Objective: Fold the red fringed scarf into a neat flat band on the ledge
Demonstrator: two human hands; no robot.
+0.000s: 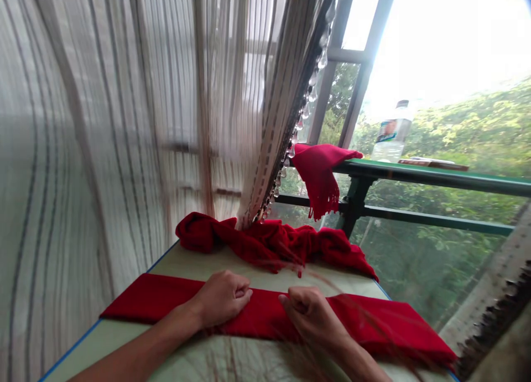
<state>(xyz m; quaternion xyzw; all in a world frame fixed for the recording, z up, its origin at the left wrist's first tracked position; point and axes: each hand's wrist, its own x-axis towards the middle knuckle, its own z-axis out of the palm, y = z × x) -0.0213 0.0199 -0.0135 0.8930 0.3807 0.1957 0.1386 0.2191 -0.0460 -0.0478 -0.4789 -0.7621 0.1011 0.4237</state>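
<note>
A red scarf [265, 310], folded into a long flat band, lies across the pale table top. My left hand [226, 296] is closed in a fist and rests on it left of the middle. On the other side of the middle, my right hand [309, 310] is also curled into a fist against the cloth, its thumb pointing toward the left hand. A short stretch of red fabric shows between the two fists. No fabric is visibly bunched inside either one. Behind the band, a crumpled heap of red cloth [286, 241] lies along the table's far edge.
The pale table [120, 343] has blue edging. A sheer striped curtain [124, 122] with a beaded border hangs at the left and reaches the heap. Another red fringed scarf [321, 177] drapes over the dark railing [435, 177], where a plastic bottle [392, 133] and a flat item [433, 163] sit.
</note>
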